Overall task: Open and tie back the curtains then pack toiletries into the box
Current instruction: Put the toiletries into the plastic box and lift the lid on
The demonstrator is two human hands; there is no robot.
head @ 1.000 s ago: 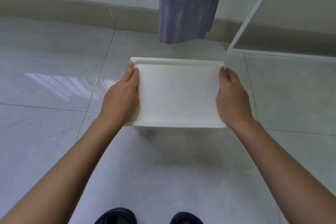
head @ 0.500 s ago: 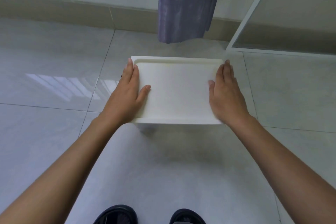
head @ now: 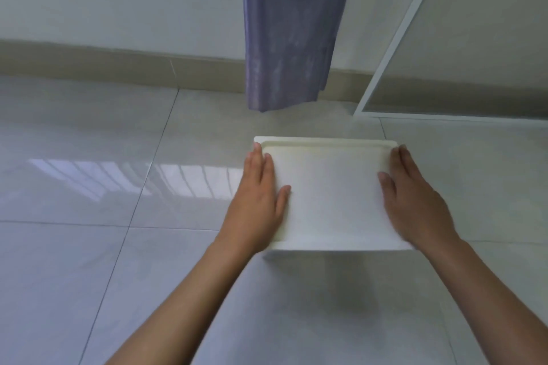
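Note:
A white box with its flat white lid [head: 326,187] on top stands on the tiled floor in front of me. My left hand [head: 258,201] lies flat on the lid's left side, fingers straight and thumb spread inward. My right hand [head: 415,201] lies flat on the lid's right side in the same way. Both palms press down on the lid. The box's contents are hidden under the lid. A purple curtain [head: 290,29] hangs gathered just beyond the box, its hem a little above the floor.
Glossy pale floor tiles [head: 118,246] spread to the left and toward me. A wall with a beige skirting [head: 118,68] runs behind. A white-framed glass panel [head: 400,38] stands at the back right.
Both hands moved from gripping the lid's side edges to lying flat on top of it. The view has tilted up, showing more curtain and wall, and my shoes have left the frame.

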